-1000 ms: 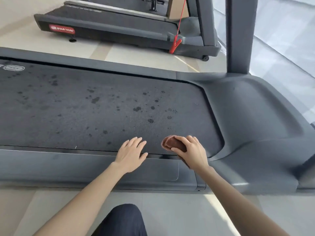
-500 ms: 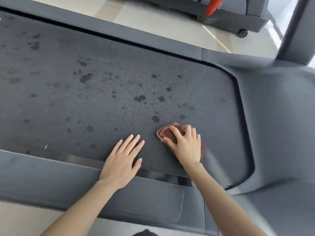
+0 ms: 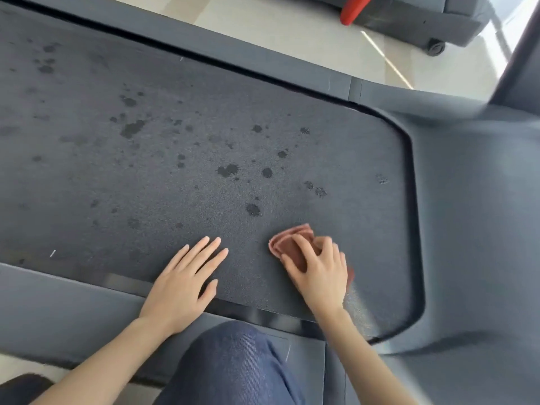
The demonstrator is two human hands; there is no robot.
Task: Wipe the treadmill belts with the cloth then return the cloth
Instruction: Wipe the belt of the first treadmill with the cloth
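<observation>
The dark grey treadmill belt point(image 3: 146, 176) fills the view, dotted with several dark wet spots point(image 3: 228, 170). My right hand point(image 3: 320, 271) grips a bunched reddish-brown cloth point(image 3: 287, 244) and holds it down on the belt near its front right corner. My left hand point(image 3: 182, 280) rests flat on the belt beside it, fingers straight and spread, palm near the belt's near edge. Part of the cloth is hidden under my right hand.
Grey side rails point(image 3: 73, 302) frame the belt, and the motor cover point(image 3: 473, 229) curves round its right end. My knee in blue jeans point(image 3: 236, 363) is at the bottom. A second treadmill point(image 3: 409, 21) with a red clip point(image 3: 352, 8) stands beyond on the pale floor.
My right hand has slid the cloth from the belt's near edge farther onto the belt. The camera has dropped closer and my knee has come into view.
</observation>
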